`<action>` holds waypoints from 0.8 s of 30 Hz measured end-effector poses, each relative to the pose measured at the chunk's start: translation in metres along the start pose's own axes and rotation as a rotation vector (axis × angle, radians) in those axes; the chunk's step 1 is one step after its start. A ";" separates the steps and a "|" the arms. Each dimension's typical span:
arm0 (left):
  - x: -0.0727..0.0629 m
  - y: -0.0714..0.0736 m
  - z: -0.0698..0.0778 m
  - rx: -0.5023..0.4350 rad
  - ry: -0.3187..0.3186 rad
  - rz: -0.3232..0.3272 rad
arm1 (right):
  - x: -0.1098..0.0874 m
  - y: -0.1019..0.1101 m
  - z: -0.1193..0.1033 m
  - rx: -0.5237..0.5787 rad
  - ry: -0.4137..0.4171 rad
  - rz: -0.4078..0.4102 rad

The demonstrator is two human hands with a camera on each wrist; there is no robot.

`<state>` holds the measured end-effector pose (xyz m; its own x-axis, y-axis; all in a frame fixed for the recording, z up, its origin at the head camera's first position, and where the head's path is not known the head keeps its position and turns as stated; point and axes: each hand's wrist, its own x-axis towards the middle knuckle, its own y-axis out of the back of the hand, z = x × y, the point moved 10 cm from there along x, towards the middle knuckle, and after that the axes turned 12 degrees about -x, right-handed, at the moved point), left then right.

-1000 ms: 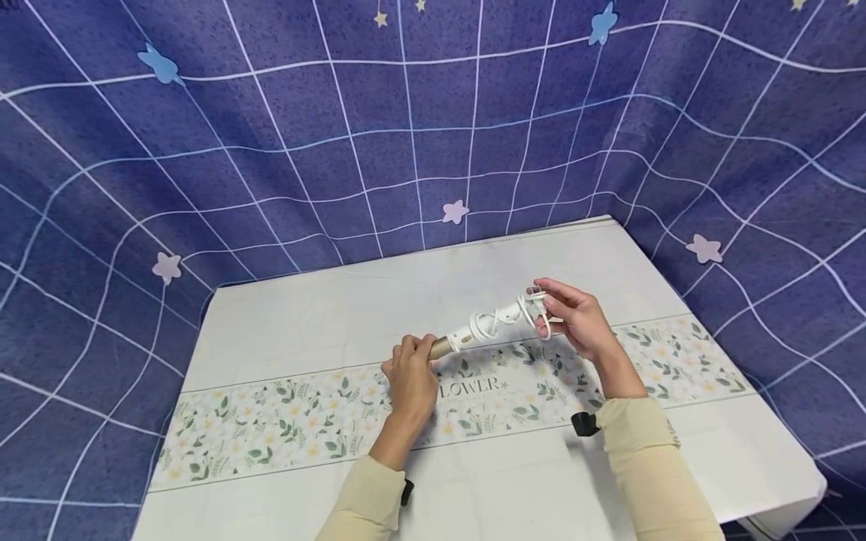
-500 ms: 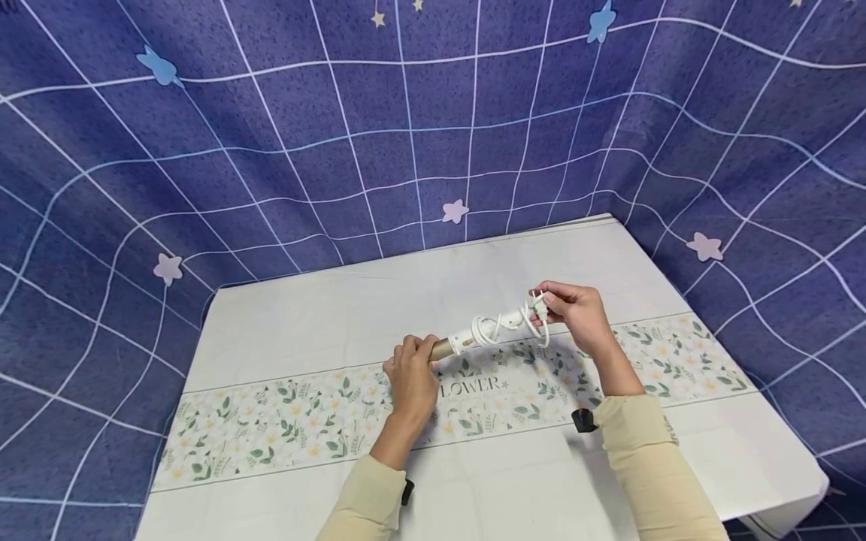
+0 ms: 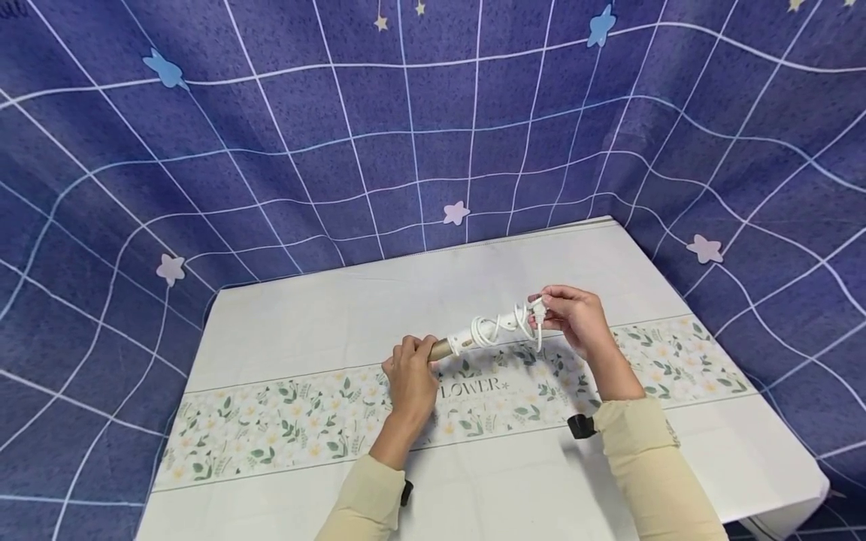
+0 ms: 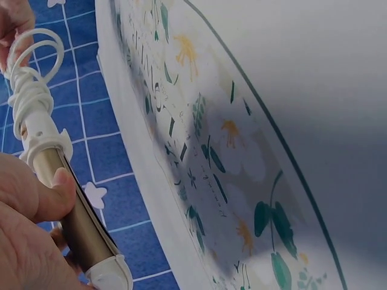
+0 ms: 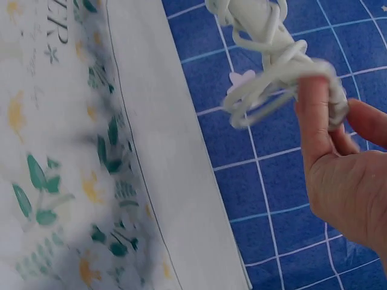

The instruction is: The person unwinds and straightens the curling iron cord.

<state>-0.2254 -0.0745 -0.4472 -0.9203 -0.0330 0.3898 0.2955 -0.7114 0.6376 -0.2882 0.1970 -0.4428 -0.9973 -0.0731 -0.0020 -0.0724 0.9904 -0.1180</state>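
Note:
A curling iron (image 3: 462, 340) with a white handle and gold barrel (image 4: 84, 226) is held above the table, slanting up to the right in the head view. My left hand (image 3: 411, 379) grips the gold barrel, thumb lying along it; its white tip (image 4: 112, 275) shows below in the left wrist view. White cord (image 3: 483, 330) is wound in loose loops around the handle. At the handle's far end, my right hand (image 3: 578, 319) pinches the white plug (image 3: 539, 308) between thumb and fingers. A cord loop (image 5: 260, 90) hangs by the fingers in the right wrist view, somewhat blurred.
Beneath the hands is a table with a white cloth (image 3: 325, 315) and a printed flower band (image 3: 291, 421). A blue grid-patterned curtain (image 3: 433, 98) with stars hangs behind and at both sides. Each sleeve cuff has a black strap piece (image 3: 582, 426) near it.
The right hand has lowered slightly and turned the plug, whose prongs pointed up before. The cord below it now hangs straighter. The left hand stays on the barrel.

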 end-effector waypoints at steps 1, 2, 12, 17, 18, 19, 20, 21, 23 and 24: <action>0.000 0.000 0.000 0.001 0.002 -0.002 | 0.000 -0.001 0.001 0.030 -0.007 -0.012; -0.001 -0.001 -0.001 0.001 0.004 -0.004 | -0.001 -0.003 0.002 0.058 -0.011 -0.023; 0.001 -0.001 -0.002 -0.002 0.018 0.004 | -0.001 -0.017 0.009 0.116 -0.014 -0.121; 0.000 -0.002 -0.006 -0.023 0.052 -0.008 | -0.001 -0.021 0.012 0.218 -0.022 -0.157; 0.000 -0.002 -0.007 -0.025 0.058 -0.008 | -0.001 -0.022 0.012 0.240 -0.019 -0.164; 0.001 -0.002 -0.008 -0.028 0.061 -0.007 | -0.001 -0.023 0.012 0.263 -0.017 -0.170; 0.001 -0.002 -0.008 -0.030 0.064 -0.008 | -0.001 -0.024 0.012 0.284 -0.016 -0.179; 0.001 -0.001 -0.008 -0.033 0.064 -0.006 | -0.001 -0.025 0.011 0.304 -0.016 -0.188; 0.002 -0.001 -0.008 -0.034 0.062 -0.003 | -0.001 -0.027 0.011 0.329 -0.018 -0.196; 0.002 -0.001 -0.008 -0.035 0.061 -0.002 | -0.001 -0.027 0.012 0.339 -0.022 -0.198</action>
<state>-0.2295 -0.0799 -0.4522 -0.9351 -0.0738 0.3466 0.2858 -0.7355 0.6143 -0.2849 0.1688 -0.4512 -0.9636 -0.2654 0.0330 -0.2525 0.8621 -0.4394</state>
